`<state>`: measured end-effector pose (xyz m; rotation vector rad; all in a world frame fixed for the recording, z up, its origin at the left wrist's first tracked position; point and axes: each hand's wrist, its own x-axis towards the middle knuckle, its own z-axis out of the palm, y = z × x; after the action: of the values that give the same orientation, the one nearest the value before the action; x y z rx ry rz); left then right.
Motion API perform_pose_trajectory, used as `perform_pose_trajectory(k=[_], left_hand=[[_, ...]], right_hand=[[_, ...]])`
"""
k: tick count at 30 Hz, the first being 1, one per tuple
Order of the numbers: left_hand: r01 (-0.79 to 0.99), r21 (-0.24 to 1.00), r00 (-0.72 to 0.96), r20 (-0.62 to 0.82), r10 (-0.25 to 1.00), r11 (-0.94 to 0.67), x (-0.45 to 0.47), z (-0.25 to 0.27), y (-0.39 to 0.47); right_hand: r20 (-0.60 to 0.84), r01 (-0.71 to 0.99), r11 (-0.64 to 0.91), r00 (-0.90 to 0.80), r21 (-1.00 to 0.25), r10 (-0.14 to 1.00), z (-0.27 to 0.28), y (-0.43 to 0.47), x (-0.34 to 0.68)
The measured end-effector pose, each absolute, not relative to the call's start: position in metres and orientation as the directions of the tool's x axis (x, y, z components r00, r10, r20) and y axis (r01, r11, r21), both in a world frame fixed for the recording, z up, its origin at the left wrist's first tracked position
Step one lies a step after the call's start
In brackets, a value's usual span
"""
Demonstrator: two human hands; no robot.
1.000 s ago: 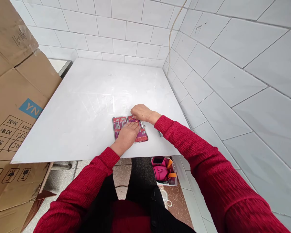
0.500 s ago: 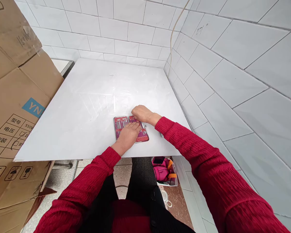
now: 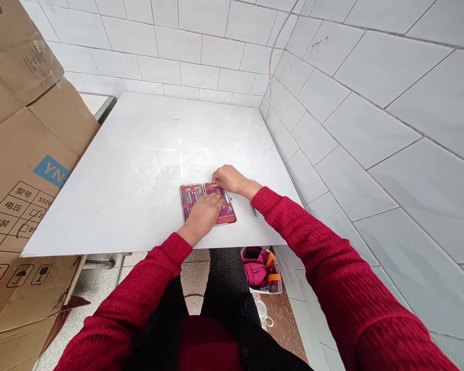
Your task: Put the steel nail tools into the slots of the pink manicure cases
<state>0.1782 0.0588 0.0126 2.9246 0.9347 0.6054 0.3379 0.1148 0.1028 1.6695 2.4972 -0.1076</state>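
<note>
Head view: from my remote seat I see an open case [image 3: 226, 218] of slim metal tools [image 3: 188, 199] lying flat near the front edge of the white table [image 3: 139, 154], its two halves side by side. The left hand [image 3: 204, 210] reaches over the middle of it, fingers stretched out and together, the fingertips on the right half; I can't tell whether they pinch anything. The right hand [image 3: 229, 179] is at the top edge of that same half, fingers curled inward, their tips turned from me, so I can't tell if they grip something. Just beside the right cuff [image 3: 263, 200] I make out a small metallic object [image 3: 256, 212], partly covered by the sleeve. A big cardboard box [image 3: 27, 134] stands along the table's left side.
</note>
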Motion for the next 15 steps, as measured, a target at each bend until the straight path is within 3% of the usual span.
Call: perform_pose_trajectory(k=[9, 15], left_hand=[[0.538, 0.111, 0.751, 0.387, 0.535, -0.835, 0.178, 0.007, 0.062], [0.537, 0.143, 0.744, 0.383, 0.547, -0.831, 0.179, 0.005, 0.062]], right_hand=[[-0.081, 0.953, 0.239, -0.257, -0.186, 0.963, 0.105, 0.113, 0.355], [-0.150, 0.971, 0.096, -0.130, -0.217, 0.980, 0.101, 0.108, 0.360]])
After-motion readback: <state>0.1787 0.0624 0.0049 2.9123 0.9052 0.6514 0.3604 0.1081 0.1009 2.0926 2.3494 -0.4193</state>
